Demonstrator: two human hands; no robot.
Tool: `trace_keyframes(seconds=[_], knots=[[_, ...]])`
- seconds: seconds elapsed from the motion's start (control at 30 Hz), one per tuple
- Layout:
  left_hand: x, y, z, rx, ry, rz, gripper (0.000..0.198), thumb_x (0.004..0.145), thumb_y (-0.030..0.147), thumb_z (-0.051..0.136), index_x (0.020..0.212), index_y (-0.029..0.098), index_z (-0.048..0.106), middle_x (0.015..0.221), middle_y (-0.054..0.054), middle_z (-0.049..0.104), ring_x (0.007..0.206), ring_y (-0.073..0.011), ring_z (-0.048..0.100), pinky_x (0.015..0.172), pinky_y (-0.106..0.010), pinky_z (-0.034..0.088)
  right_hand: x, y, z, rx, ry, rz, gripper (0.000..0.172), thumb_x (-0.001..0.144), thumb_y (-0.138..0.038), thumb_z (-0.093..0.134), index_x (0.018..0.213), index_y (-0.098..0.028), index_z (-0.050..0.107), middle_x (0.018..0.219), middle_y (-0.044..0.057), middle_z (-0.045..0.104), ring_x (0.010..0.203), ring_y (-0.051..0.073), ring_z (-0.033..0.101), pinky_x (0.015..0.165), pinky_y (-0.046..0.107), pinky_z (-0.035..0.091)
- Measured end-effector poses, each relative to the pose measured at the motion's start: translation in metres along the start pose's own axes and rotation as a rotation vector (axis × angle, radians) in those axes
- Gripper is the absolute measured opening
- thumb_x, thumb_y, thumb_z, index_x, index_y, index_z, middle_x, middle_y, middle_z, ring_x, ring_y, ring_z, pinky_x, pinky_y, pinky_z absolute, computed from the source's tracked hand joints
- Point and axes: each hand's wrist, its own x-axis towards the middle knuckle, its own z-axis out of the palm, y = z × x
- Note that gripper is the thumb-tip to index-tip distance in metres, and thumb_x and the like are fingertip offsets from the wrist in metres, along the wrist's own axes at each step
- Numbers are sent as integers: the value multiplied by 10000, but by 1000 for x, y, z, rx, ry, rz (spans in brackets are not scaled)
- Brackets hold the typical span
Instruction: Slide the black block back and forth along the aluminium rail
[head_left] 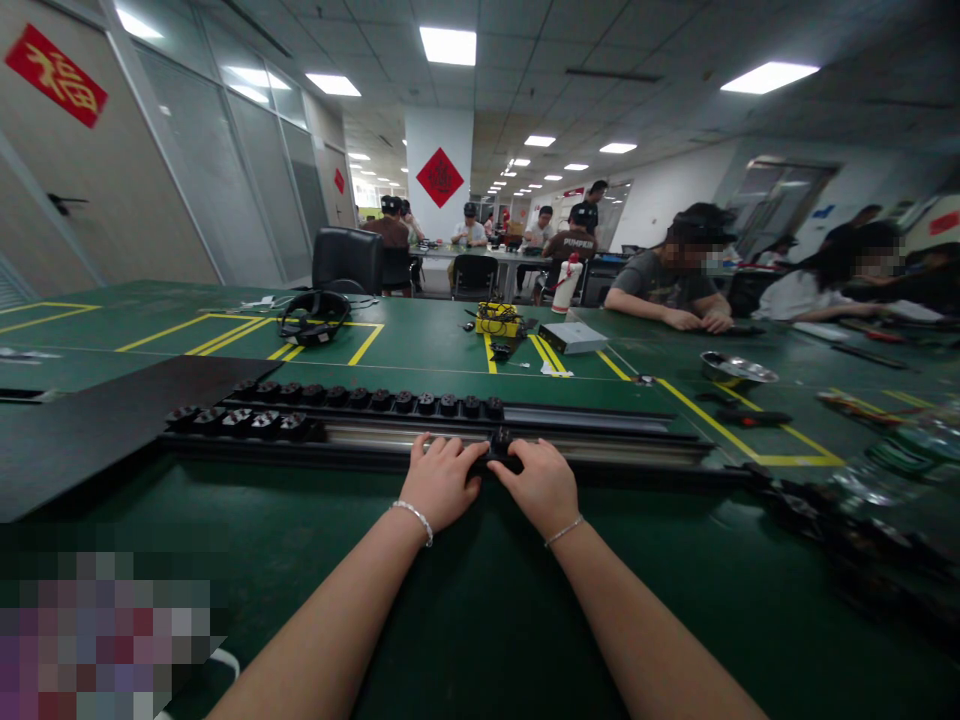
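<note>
Two long dark rails lie side by side across the green table. On the nearer rail [637, 452], my right hand [541, 485] has its thumb and fingers closed around a small black module [501, 438]. My left hand [444, 482] rests on the same rail just left of that module, its fingers bent over the rail and its thumb beside the module; whether it grips anything is hidden. Several black modules [264, 424] sit at the near rail's left end. A longer row of similar modules [381, 400] stands on the farther rail [592, 418].
A dark flat board [112, 430] lies at left. Beyond the rails are a headset [313, 318], a yellow box [498, 320], a white box [573, 337] and a metal bowl [739, 370]. Black parts [847, 525] and a plastic bottle [900, 460] are at right. A person sits across the table.
</note>
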Motion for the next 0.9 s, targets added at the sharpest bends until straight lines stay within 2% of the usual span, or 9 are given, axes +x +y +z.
trace_keyframes(seconds=[0.9], knots=[[0,2,-2,0,-21,-4,429,775,333,461,1202,360,425,994,-17,560,974,-209,474,960,-467,209,1,2,0,33,-25,-2,242,758,-441,528,700,-206,524,687,15,615,713,166,563,900,361,330]])
